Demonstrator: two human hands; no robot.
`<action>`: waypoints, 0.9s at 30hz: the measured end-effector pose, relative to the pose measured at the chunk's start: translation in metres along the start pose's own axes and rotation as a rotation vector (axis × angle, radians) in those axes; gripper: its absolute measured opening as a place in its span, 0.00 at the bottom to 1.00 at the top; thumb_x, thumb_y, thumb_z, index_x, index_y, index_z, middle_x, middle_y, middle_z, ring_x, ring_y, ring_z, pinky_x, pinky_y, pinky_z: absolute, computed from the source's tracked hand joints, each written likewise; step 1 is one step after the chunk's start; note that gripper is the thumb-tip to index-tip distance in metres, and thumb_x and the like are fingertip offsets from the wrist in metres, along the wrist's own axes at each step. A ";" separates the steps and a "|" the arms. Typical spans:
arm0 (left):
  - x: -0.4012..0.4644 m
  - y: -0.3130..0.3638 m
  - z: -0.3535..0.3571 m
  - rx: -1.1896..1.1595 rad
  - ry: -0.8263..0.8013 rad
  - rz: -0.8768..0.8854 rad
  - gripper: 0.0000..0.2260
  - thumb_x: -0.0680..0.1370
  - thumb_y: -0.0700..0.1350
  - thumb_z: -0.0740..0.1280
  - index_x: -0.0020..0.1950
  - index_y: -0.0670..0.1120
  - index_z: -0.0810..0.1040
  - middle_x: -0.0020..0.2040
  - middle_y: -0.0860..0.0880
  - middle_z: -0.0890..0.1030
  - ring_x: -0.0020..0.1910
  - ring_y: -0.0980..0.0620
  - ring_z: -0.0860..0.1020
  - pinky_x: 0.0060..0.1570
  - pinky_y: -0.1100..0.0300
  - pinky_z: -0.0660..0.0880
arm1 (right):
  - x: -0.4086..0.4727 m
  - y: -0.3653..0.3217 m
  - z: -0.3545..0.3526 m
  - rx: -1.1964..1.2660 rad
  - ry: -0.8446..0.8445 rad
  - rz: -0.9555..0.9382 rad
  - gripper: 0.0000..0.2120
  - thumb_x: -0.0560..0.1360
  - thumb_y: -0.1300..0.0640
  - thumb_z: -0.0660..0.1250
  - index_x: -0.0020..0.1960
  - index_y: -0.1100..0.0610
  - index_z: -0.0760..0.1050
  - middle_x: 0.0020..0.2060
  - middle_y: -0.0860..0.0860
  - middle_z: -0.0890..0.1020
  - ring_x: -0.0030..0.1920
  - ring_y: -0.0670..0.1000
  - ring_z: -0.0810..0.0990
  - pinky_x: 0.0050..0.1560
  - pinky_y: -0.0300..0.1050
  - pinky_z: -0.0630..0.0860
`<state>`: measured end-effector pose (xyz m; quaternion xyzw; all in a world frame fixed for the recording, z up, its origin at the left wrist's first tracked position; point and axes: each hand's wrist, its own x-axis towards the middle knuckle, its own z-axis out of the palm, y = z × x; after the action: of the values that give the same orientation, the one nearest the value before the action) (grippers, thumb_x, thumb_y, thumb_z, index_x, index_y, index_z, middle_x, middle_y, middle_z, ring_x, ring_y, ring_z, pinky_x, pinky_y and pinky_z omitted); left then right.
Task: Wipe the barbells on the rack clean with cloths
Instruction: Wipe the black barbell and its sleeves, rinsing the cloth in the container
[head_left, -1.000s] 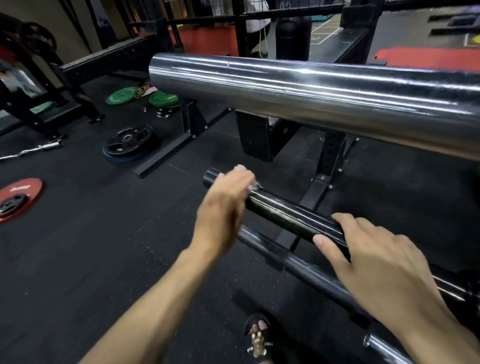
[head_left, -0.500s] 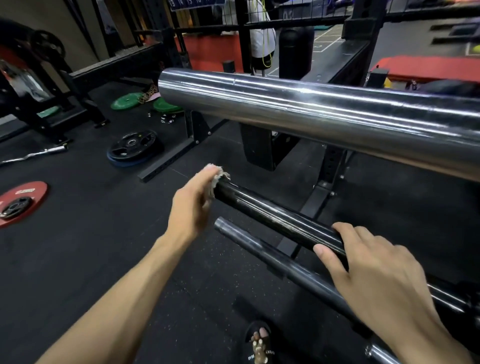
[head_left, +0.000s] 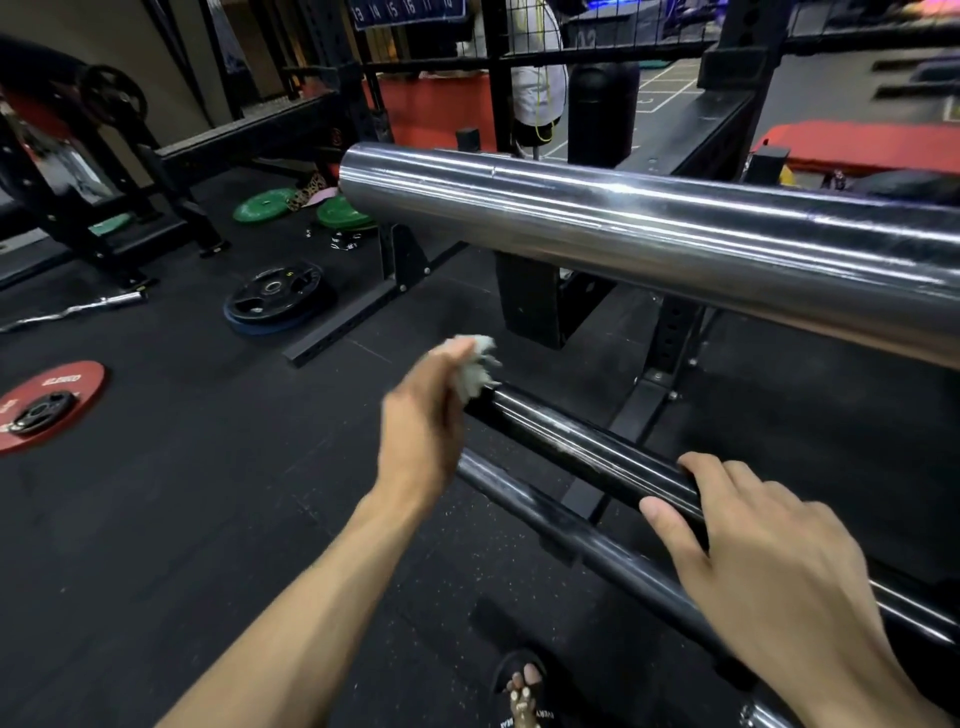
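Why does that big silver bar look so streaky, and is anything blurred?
Head view: the chrome bar mirrors overhead lights as long bright streaks; the left hand and its cloth are motion-blurred; the right hand is sharp; the wide lens bends the edges.

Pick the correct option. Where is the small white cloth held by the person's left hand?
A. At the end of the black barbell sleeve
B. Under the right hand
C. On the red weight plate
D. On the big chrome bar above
A: the left hand grips the small white cloth at the end of the black barbell sleeve.
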<state>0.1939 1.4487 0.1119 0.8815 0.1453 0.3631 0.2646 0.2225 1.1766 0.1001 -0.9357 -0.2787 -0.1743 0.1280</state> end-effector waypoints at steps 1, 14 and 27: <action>-0.009 0.014 0.006 0.025 -0.067 0.103 0.24 0.73 0.23 0.64 0.61 0.46 0.81 0.53 0.45 0.84 0.52 0.51 0.79 0.54 0.69 0.72 | 0.001 0.000 0.000 0.004 -0.006 0.001 0.25 0.82 0.39 0.61 0.59 0.61 0.79 0.37 0.52 0.81 0.32 0.57 0.79 0.33 0.48 0.70; 0.018 -0.009 -0.006 0.131 -0.104 0.006 0.23 0.75 0.30 0.57 0.60 0.46 0.84 0.61 0.52 0.83 0.66 0.54 0.79 0.68 0.72 0.66 | -0.005 -0.007 -0.009 0.038 0.018 0.026 0.25 0.74 0.41 0.64 0.60 0.60 0.79 0.43 0.53 0.82 0.39 0.56 0.81 0.39 0.51 0.77; 0.021 0.002 -0.002 0.156 -0.167 -0.016 0.22 0.75 0.25 0.60 0.58 0.47 0.84 0.58 0.52 0.84 0.61 0.53 0.80 0.62 0.73 0.66 | -0.005 -0.005 -0.008 0.045 0.059 0.018 0.23 0.72 0.43 0.68 0.58 0.59 0.79 0.41 0.51 0.80 0.37 0.55 0.80 0.35 0.48 0.77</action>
<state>0.2074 1.4573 0.1266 0.9253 0.1576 0.2739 0.2095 0.2138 1.1758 0.1064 -0.9296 -0.2702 -0.1943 0.1585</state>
